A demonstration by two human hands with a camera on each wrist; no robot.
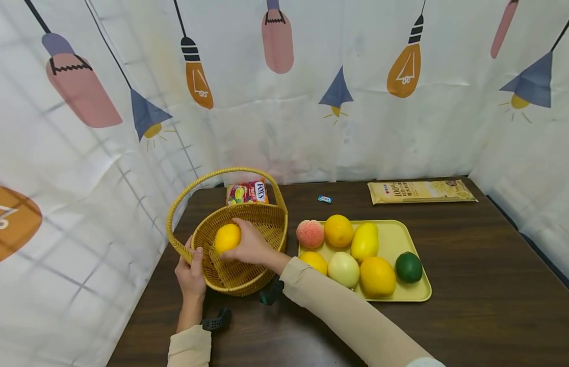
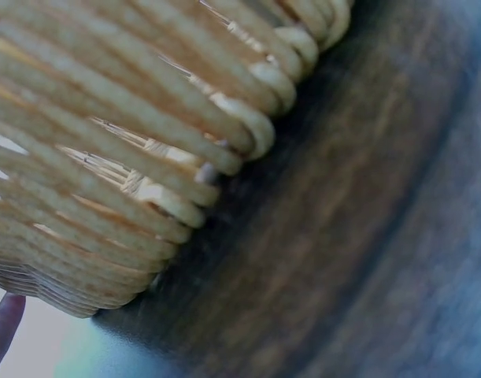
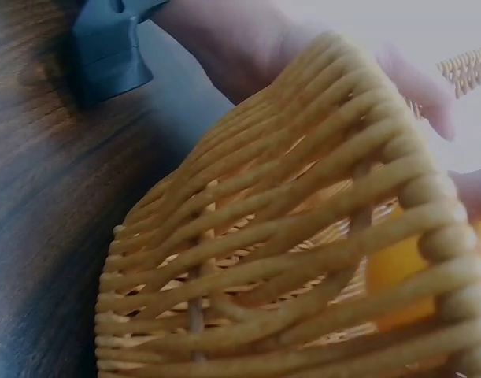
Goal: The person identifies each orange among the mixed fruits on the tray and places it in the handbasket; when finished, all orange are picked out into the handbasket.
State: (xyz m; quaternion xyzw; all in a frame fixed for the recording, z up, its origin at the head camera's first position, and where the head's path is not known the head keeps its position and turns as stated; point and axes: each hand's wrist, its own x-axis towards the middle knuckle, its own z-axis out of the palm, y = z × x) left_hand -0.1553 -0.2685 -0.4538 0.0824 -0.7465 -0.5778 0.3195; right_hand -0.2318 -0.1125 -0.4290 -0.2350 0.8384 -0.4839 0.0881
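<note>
A woven wicker basket [image 1: 261, 216] with a tall arched handle stands on the table. My left hand [image 1: 191, 275] grips its left rim by the foot of the handle, thumb showing on the near side. Inside the basket's opening, my right hand [image 1: 252, 246] holds a round yellow-orange fruit [image 1: 227, 238] between thumb and fingers. Through the weave in the right wrist view, the fruit [image 3: 397, 272] shows as an orange patch. Wicker [image 2: 106, 173] fills much of the left wrist view, with one fingertip at its lower left edge.
Right of the basket, a yellow tray [image 1: 404, 234] bears several fruits, including a pink peach [image 1: 310, 234] and a dark green avocado [image 1: 409, 267]. A candy bag [image 1: 248, 192] lies behind the basket. Farther right are a small blue packet [image 1: 325, 199] and a long yellow packet [image 1: 422, 191].
</note>
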